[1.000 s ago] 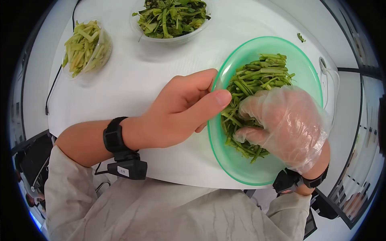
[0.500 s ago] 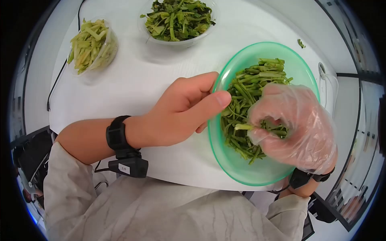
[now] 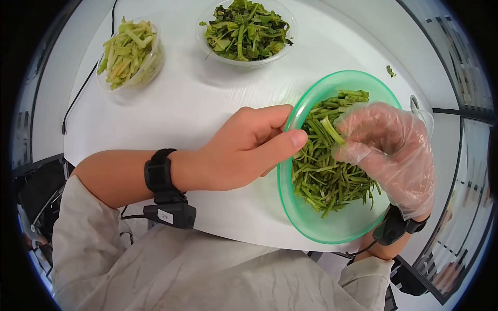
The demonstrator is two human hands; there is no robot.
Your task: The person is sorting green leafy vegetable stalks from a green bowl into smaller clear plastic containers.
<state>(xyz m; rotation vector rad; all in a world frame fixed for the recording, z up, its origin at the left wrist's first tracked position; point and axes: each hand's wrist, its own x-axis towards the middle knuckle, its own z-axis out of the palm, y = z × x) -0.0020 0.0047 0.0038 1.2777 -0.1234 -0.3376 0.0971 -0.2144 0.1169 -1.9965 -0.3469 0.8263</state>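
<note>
A translucent green bowl [image 3: 290, 207] holds a heap of cut green stems [image 3: 332, 176]. My left hand [image 3: 244, 145], bare, grips the bowl's left rim, its thumb over the edge and the fingers on the outside. Over the right half of the heap is my right hand [image 3: 389, 150], in a clear plastic glove. Its thumb and forefinger pinch a pale green stem piece [image 3: 332, 130], which points up and left above the other stems.
A clear bowl of chopped leafy greens [image 3: 246, 33] stands at the back. Left of it is a clear tub of pale green strips [image 3: 127, 54]. A leaf scrap [image 3: 390, 71] lies on the white table [image 3: 207, 93] at the far right. A black cable [image 3: 78, 96] runs along the left edge.
My right hand has risen a little with the stem piece, which now tilts upward. The stems under the hand show more. My left hand keeps its hold on the rim.
</note>
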